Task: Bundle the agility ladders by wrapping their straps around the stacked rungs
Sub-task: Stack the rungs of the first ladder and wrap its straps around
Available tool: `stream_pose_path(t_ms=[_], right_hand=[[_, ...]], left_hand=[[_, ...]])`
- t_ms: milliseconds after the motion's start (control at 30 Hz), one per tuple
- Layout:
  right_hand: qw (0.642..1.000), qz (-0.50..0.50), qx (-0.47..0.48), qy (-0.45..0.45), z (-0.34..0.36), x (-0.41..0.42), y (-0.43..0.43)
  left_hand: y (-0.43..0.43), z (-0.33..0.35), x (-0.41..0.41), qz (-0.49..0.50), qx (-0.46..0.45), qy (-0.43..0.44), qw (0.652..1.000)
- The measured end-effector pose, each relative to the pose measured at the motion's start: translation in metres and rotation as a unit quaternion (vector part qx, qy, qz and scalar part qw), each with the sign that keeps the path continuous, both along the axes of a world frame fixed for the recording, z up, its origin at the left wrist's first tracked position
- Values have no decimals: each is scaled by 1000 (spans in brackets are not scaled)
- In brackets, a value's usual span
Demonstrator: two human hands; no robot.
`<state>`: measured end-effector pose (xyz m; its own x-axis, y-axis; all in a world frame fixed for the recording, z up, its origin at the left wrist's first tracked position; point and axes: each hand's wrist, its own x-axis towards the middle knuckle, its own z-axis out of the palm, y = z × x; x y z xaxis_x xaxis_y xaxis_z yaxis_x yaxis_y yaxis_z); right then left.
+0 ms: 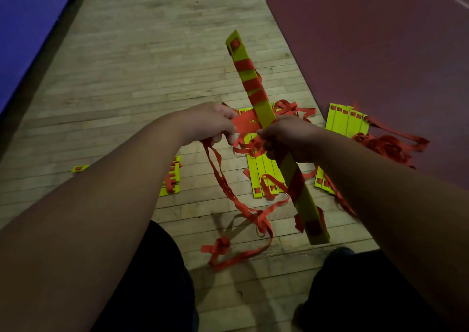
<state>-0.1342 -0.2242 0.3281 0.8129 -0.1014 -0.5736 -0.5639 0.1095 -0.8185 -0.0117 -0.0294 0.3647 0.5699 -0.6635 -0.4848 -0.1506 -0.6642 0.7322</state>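
Rungs of 1 yellow agility ladder, stacked into a long bundle, are held up off the wooden floor, slanting from near the right knee up and away. Red strap is wound around the stack in several diagonal turns above the hands and at least 1 below. The right hand has its grip wrapped around the middle of the stack. The left hand, just beside it, pinches a flat length of the strap that runs across to the stack, its grip narrow. From that hand the loose strap hangs down and lies in loops on the floor between the knees. 3 other ladder piles lie flat with tangled straps: a middle pile under the hands, a right pile at the red mat edge, and a left pile partly hidden by the left forearm.
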Motion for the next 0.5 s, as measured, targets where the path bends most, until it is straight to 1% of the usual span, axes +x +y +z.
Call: stream_pose_path(t_ms=[167,267,400,500], right_hand=[[999,-35,25,16,3,2,4],[1000,-25,9,4,2,3,2],[1000,5,-26,-4,-2,3,-2],[1000,13,-14,-6,-1,4,1]], left_hand=[[-1,-2,2,21,23,4,1000],[-1,-4,5,47,6,8,999],[-1,-4,5,55,-7,5,998],[-1,-3,1,55,-12,2,998]])
